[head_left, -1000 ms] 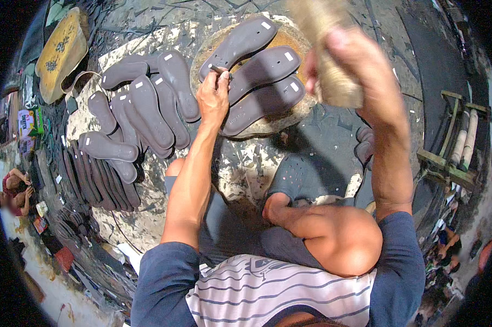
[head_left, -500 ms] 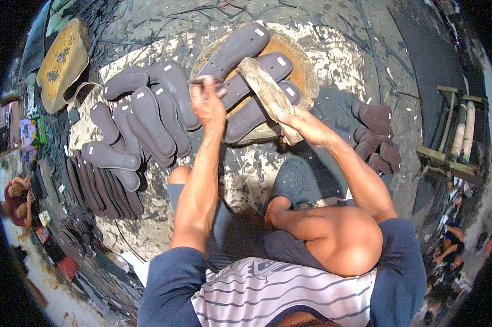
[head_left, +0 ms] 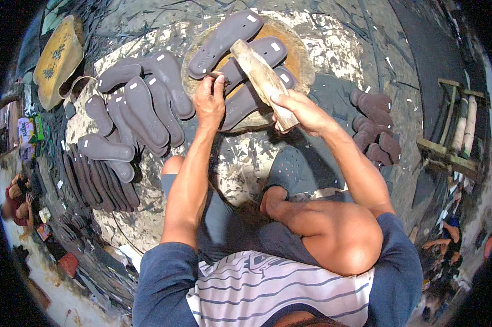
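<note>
Block soles, grey, three, on a round wooden block: one small white label each, toward the far right end; print too small to read. Moulded lettering at the near left end of at least two.
Left-side soles, grey: similar white labels on several, unreadable.
Package, purple, left edge: pale lettering.
Striped shirt, near centre: dark emblem, unreadable.

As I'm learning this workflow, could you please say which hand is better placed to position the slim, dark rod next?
The left hand seems better placed: it holds the rod at the near end of the farthest flat, grey, foot-shaped sole, while the right hand grips a long, pale wooden block.
</note>
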The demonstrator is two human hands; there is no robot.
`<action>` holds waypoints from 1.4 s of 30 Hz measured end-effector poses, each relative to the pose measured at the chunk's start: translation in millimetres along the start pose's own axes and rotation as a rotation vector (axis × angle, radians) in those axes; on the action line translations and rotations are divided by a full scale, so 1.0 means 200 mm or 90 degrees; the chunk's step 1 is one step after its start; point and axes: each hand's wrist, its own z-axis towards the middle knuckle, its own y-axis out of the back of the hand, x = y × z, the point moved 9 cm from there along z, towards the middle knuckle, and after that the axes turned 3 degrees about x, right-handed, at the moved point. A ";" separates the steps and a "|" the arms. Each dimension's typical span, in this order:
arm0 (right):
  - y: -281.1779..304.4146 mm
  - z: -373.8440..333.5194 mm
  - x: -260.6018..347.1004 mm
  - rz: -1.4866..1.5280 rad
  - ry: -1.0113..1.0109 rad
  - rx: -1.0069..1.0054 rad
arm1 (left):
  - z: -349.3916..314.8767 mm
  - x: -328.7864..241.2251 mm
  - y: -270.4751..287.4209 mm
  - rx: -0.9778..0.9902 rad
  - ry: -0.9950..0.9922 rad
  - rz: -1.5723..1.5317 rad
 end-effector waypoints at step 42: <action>-0.01 -0.07 -0.20 -0.075 0.062 -0.027 | -0.30 0.07 0.01 -0.011 0.209 -0.253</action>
